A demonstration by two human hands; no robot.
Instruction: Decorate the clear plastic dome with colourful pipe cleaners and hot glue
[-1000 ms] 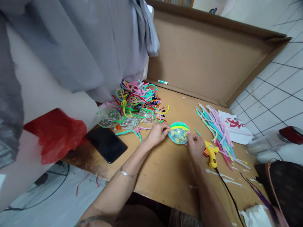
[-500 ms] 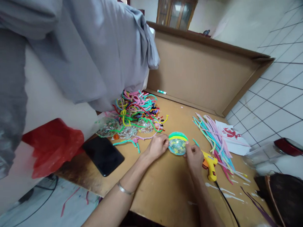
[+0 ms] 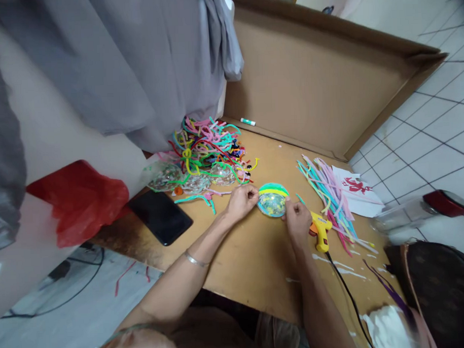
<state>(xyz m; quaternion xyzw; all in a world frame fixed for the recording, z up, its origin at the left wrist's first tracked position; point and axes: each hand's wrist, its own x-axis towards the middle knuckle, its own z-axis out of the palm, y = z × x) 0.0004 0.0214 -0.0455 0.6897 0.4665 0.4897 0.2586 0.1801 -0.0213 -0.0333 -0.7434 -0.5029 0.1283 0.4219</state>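
Observation:
A clear round plastic piece (image 3: 271, 205), like a shallow dome, lies between my two hands. Green and yellow fuzzy strips, likely pipe cleaners, cross its upper part, and a blue strip edges it. My left hand (image 3: 243, 202) is closed, its fingertips pinched at the left edge. At the right edge my right hand (image 3: 297, 217) is closed too, with thumb and finger on the rim. Close by on the right is a yellow hot glue gun (image 3: 322, 232) lying on the table, its black cord trailing toward me.
Bundled pipe cleaners (image 3: 327, 186) lie at right beside a paper with a red print (image 3: 356, 187). A colourful pile (image 3: 208, 144), clear domes (image 3: 196, 183) and a black phone (image 3: 163, 217) are left. A cardboard wall (image 3: 289, 70) stands behind; a dark bag (image 3: 441, 288) sits right.
My view has tilted downward, so the table sits higher in the picture. Both hands keep their pinch at the dome's edges, with little other movement.

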